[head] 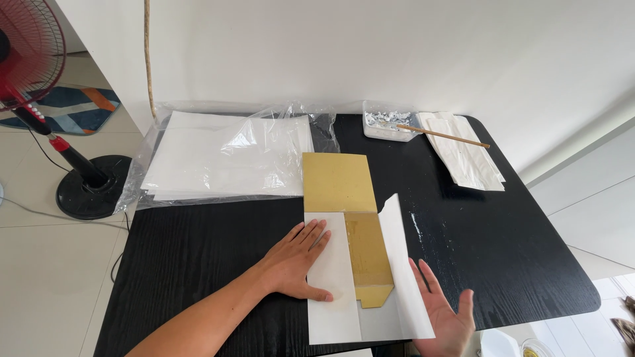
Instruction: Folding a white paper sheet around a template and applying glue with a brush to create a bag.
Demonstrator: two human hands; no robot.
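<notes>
Head view: our left hand presses flat, fingers spread, on the left flap of a gold-lined white sheet near the black table's front edge; our right hand, open and gripping nothing, lifts the right flap, which could spring back or crease crookedly.

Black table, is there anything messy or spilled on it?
Yes. Whitish smears streak the black table just right of the gold-and-white card under the left hand. They look like dried paste or glue. The right hand hovers open nearby.
</notes>
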